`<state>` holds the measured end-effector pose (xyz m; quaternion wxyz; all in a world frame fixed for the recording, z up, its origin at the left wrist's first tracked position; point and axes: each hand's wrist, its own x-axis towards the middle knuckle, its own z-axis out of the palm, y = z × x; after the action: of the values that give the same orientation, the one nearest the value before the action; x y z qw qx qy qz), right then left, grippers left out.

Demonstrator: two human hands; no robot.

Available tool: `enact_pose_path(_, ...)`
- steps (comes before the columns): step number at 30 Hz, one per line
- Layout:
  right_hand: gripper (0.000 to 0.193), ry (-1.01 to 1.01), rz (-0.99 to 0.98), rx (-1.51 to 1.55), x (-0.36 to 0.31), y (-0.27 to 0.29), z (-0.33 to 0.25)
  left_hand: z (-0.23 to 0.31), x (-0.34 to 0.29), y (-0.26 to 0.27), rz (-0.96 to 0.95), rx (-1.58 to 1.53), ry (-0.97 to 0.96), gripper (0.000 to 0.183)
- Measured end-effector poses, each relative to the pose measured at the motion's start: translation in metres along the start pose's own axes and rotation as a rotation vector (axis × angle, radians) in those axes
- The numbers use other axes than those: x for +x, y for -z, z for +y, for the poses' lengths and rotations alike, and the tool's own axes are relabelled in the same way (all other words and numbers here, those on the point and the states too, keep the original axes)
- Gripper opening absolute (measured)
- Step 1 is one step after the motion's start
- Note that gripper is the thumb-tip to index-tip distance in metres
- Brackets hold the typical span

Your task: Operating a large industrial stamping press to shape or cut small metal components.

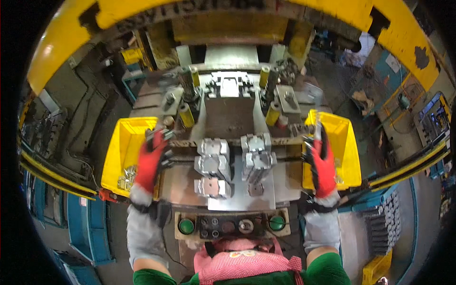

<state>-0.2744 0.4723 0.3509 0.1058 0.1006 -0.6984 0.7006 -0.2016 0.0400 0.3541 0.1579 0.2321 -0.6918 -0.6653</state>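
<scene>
My left hand, in a red glove with black fingertips, is over the inner edge of the left yellow bin. Its fingers are blurred against dark metal, so I cannot see whether they hold anything. My right hand, gloved alike, is at the inner side of the right yellow bin. A slim grey metal piece stands up from its fingers, its upper end smeared. Between the hands, several silver metal blocks stand in two columns on a metal plate.
Ahead is a press bed with a bright die and yellow posts. A yellow frame arches overhead. Nearest me sits a control box with green buttons. Small metal parts lie in the left bin.
</scene>
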Motion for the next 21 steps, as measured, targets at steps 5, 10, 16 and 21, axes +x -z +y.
enact_pose_path(5, 0.047, -0.222, 0.268, -0.666, -0.104, 0.082, 0.019, -0.063, -0.093, 0.108, 0.321, 0.495, -0.074, 0.019)
enact_pose_path(10, 0.054, -0.423, -0.186, -0.556, -0.174, 0.065, 0.036, -0.094, -0.145, 0.122, 0.417, 0.383, 0.418, 0.013)
enact_pose_path(16, 0.059, -0.731, -0.552, -0.248, -0.170, 0.020, 0.075, -0.115, -0.143, 0.101, 0.334, -0.036, 0.179, 0.017)
enact_pose_path(21, 0.052, -0.624, -0.612, -0.097, -0.133, 0.025, 0.007, -0.110, -0.163, 0.090, 0.363, -0.062, 0.033, 0.019)
